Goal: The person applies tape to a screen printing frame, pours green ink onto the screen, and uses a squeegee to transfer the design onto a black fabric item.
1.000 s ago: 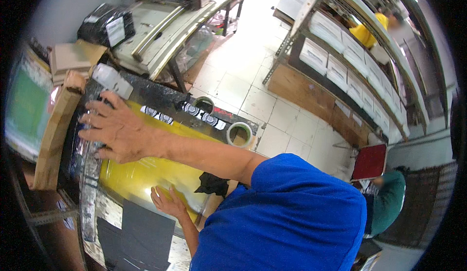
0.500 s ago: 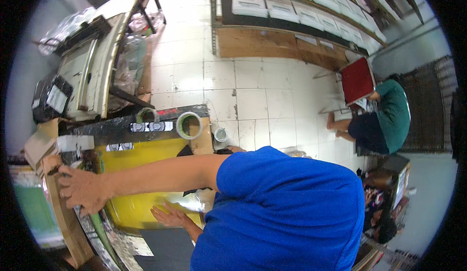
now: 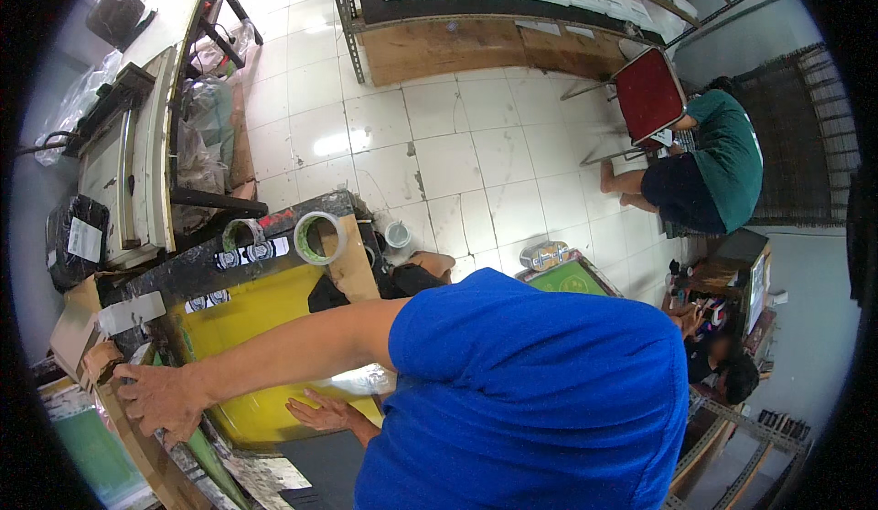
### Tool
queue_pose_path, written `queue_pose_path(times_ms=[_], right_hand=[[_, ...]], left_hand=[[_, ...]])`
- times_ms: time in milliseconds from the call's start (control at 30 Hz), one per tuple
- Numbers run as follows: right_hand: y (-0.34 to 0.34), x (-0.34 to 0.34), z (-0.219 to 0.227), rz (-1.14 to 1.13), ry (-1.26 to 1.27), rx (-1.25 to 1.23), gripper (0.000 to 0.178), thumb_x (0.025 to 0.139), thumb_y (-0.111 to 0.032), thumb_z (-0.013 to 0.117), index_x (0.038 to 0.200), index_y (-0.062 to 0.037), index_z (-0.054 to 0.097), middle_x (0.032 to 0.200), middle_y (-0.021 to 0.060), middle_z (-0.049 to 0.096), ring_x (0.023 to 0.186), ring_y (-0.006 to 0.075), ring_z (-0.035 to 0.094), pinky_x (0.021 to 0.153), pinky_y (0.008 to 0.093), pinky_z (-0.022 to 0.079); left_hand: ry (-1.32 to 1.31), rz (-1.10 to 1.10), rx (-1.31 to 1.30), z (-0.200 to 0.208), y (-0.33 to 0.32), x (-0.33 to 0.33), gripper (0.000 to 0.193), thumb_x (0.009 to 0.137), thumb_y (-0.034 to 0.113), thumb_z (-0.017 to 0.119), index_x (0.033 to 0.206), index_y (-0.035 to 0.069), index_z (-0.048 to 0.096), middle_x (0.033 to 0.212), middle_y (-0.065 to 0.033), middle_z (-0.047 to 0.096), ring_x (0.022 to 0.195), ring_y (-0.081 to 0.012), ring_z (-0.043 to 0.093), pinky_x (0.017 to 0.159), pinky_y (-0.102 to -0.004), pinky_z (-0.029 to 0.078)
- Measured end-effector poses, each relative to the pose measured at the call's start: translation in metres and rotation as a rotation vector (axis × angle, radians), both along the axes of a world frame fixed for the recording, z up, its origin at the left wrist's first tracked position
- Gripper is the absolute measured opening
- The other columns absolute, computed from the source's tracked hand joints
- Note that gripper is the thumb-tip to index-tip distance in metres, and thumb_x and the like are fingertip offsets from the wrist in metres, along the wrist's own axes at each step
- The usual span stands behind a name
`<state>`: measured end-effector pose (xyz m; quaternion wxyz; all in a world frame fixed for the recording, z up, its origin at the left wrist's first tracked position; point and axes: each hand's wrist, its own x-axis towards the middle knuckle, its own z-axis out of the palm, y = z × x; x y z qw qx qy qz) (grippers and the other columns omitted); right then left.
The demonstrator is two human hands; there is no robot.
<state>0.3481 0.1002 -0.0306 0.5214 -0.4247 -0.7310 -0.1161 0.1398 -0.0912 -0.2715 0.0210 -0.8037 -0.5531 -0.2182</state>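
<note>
So this is a messy workbench with a glossy yellow sheet (image 3: pixel 247 304) laid across it. The left hand (image 3: pixel 327 411) is low over the sheet, palm turned partly up, fingers loose and spread, nothing in it that I can see. The right arm reaches out to the left of the view, elbow nearly straight, and the right hand (image 3: pixel 165 400) is at the edge of a long wooden bar (image 3: pixel 146 446), fingers bent. Can't tell if it's actually gripping. The bar is past the sheet's left end, long axis slanting from upper left to lower right, crosswise to the forearm, with a green strip (image 3: pixel 206 460) alongside. A tape roll (image 3: pixel 341 243) sits beyond the sheet, then tiled floor (image 3: pixel 439 158), a red chair (image 3: pixel 647 94) and a person in green (image 3: pixel 732 171).
</note>
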Motion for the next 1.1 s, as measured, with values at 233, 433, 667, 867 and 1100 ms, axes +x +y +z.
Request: queue_pose_path(times_ms=[233,433,667,867,1100], right_hand=[[-0.006,0.012,0.003,-0.048,-0.006,0.001,0.044,0.077,-0.060,0.067,0.097,-0.0221,0.079,0.108,0.0053,0.070,0.120,0.0309,0.051,0.111,0.0622,0.013],[-0.009,-0.010,0.005,0.032,-0.017,0.025,0.045,0.078,-0.060,0.067,0.098,-0.0220,0.079,0.111,0.0064,0.070,0.124,0.0308,0.050,0.111,0.0629,0.012],[-0.008,0.005,0.010,-0.043,-0.028,-0.003,0.046,0.074,-0.059,0.069,0.098,-0.0212,0.079,0.116,0.0062,0.070,0.123,0.0306,0.050,0.112,0.0603,0.014],[-0.019,0.000,0.022,-0.010,0.038,0.017,0.047,0.071,-0.054,0.073,0.101,-0.0184,0.078,0.124,0.0078,0.066,0.127,0.0315,0.046,0.113,0.0586,0.018],[-0.021,0.017,0.029,0.081,-0.035,-0.158,0.051,0.076,-0.051,0.073,0.114,-0.0184,0.073,0.124,0.0091,0.064,0.129,0.0326,0.048,0.117,0.0584,0.020]], left_hand=[[-0.010,0.001,-0.085,0.000,-0.004,0.010,0.065,0.106,0.051,0.025,0.146,0.006,0.049,0.146,-0.0320,0.044,0.135,-0.0522,0.041,0.110,-0.0648,0.033],[-0.027,0.022,-0.057,0.005,-0.016,-0.002,0.063,0.106,0.049,0.028,0.144,0.004,0.050,0.145,-0.0316,0.046,0.135,-0.0510,0.042,0.110,-0.0636,0.034],[-0.042,-0.035,0.005,-0.007,0.003,-0.005,0.054,0.107,0.037,0.048,0.135,-0.008,0.057,0.139,-0.0278,0.055,0.130,-0.0424,0.050,0.109,-0.0548,0.039],[-0.111,0.018,-0.003,-0.001,-0.007,-0.007,0.052,0.106,0.035,0.049,0.132,-0.009,0.057,0.139,-0.0295,0.054,0.129,-0.0451,0.051,0.107,-0.0568,0.040],[-0.195,0.071,0.019,0.013,-0.007,0.018,0.045,0.102,0.029,0.056,0.127,-0.008,0.062,0.136,-0.0315,0.055,0.125,-0.0488,0.052,0.105,-0.0566,0.042]])
